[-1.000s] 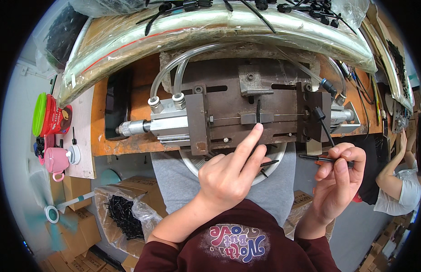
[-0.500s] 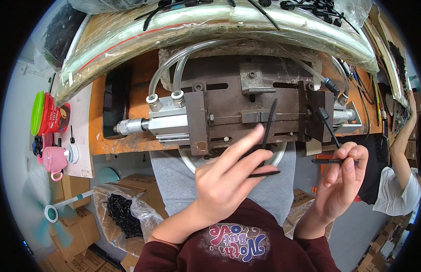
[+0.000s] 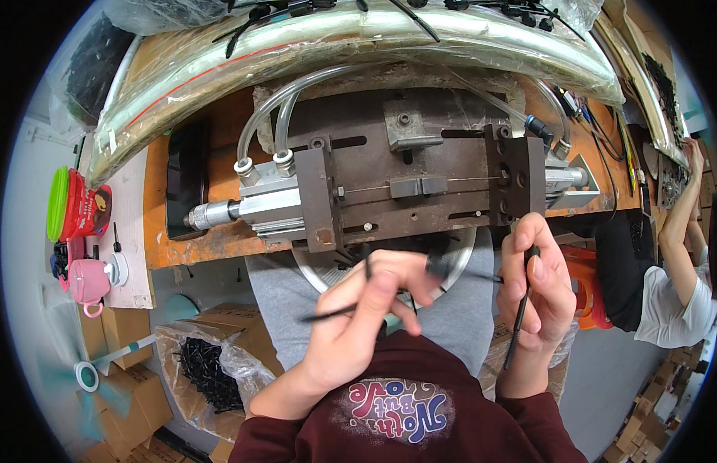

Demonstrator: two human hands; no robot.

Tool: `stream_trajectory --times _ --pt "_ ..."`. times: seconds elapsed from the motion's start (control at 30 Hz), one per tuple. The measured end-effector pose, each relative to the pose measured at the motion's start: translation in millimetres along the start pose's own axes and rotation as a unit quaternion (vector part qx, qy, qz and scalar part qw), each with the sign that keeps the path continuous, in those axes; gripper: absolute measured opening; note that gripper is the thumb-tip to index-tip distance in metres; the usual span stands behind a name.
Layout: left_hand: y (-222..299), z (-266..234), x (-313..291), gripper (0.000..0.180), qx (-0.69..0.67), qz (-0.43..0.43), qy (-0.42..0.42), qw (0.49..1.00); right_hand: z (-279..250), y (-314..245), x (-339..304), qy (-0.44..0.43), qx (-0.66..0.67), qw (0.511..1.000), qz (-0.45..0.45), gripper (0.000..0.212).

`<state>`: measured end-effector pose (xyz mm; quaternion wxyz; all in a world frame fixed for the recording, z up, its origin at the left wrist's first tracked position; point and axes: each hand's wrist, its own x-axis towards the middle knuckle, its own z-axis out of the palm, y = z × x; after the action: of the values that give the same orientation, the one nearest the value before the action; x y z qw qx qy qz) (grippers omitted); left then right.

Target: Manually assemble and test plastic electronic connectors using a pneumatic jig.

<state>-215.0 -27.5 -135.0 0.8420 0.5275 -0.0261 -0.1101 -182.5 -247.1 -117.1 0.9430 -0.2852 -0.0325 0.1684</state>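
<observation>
My left hand (image 3: 358, 316) is at lap level below the bench's front edge, fingers curled, gripping a thin black plastic strip (image 3: 328, 314) that sticks out to the left. Another dark piece stands up by its knuckles, smeared by motion. My right hand (image 3: 540, 285) pinches a long black plastic strip (image 3: 518, 332) pointing downward. From its fingers a second black strip with a blocky head (image 3: 436, 267) reaches left, the head close to my left fingertips. Beyond both hands sits a brown metal fixture (image 3: 420, 212) with two small grey blocks (image 3: 419, 187) on a thin wire.
Clear hoses (image 3: 254, 116) feed the silver cylinders (image 3: 270, 208). Plastic-wrapped padding (image 3: 358, 54) with black strips on top lies behind. Lower left are a bag of black parts (image 3: 208, 370) and a fan (image 3: 87, 376). Another person's arm (image 3: 679, 216) shows at right.
My left hand has drawn down and toward me, its fingers curling in. The right hand has moved left and up, turning its strip from level to pointing down. The view has shifted slightly.
</observation>
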Motion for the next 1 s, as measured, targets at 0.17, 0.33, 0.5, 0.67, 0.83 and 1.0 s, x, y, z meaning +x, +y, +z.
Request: stream_trajectory --times 0.17,0.33,0.5,0.67,0.83,1.0 --pt "15.1 -4.5 -2.6 0.04 -0.067 -0.09 -0.034 0.993 3.5 4.5 1.2 -0.024 0.011 0.999 0.04 0.016" --pt "25.3 -15.3 5.3 0.039 0.029 -0.031 -0.14 0.989 4.9 7.1 2.5 -0.05 0.002 0.997 0.061 0.016" --pt "18.0 -5.1 4.3 0.039 0.327 0.237 -0.025 0.914 -0.3 1.2 0.8 0.126 -0.196 0.945 -0.231 0.018" --pt "-13.0 -1.1 26.7 0.024 0.612 0.382 0.084 0.688 -3.6 4.5 -6.4 0.109 -0.298 0.902 -0.293 0.028" --pt "-25.6 6.3 37.1 0.027 0.683 0.375 0.108 0.617 1.2 5.9 -13.9 0.094 -0.231 0.911 -0.328 0.065" --pt "-17.9 10.2 42.0 0.025 0.712 0.347 0.088 0.603 3.7 3.1 -17.1 0.1 -0.337 0.872 -0.341 0.065"
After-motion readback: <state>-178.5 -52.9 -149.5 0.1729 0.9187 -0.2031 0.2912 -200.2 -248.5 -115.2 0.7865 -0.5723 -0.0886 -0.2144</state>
